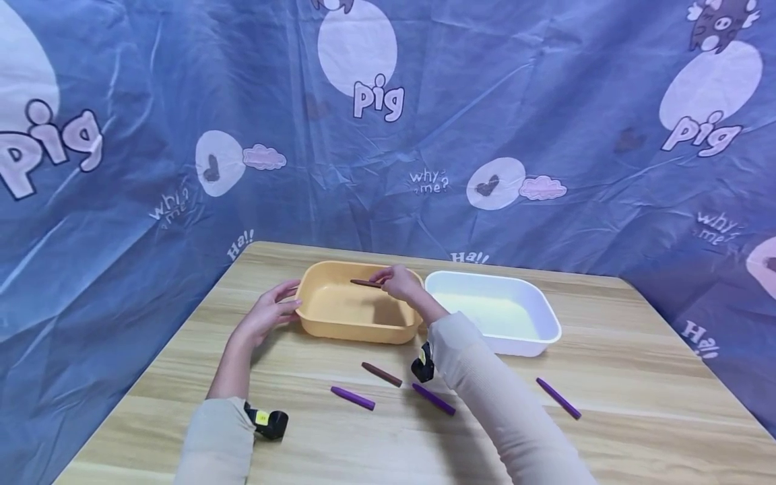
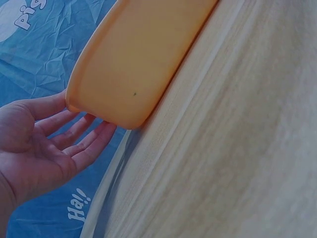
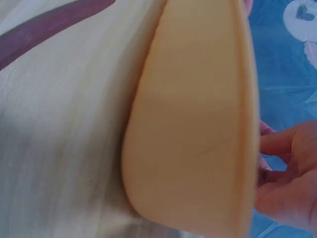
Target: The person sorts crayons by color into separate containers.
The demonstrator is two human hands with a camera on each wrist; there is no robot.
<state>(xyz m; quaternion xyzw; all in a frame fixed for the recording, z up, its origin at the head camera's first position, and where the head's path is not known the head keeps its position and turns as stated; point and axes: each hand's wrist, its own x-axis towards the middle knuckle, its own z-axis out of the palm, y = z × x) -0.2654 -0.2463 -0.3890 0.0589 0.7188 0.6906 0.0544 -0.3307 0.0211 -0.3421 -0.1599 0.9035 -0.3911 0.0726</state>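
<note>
Pinching, right hand [image 1: 401,284]: brown pen [image 1: 365,283] gripped by the fingers, over the inside of the orange tub [image 1: 358,331]; clearance from its floor cannot be told.
Left hand [image 1: 271,311]: fingers loosely extended, touching the left end of the orange tub.
White tub [image 1: 521,346]: just beside the orange tub, to the right.
Second brown pen [image 1: 382,374]: on the wooden table [image 1: 303,438], before the orange tub.
Purple pens: three, on the table; left [image 1: 353,398], middle [image 1: 433,399], right [image 1: 558,398].
Backdrop: blue curtain [image 1: 291,215], printed "pig".
</note>
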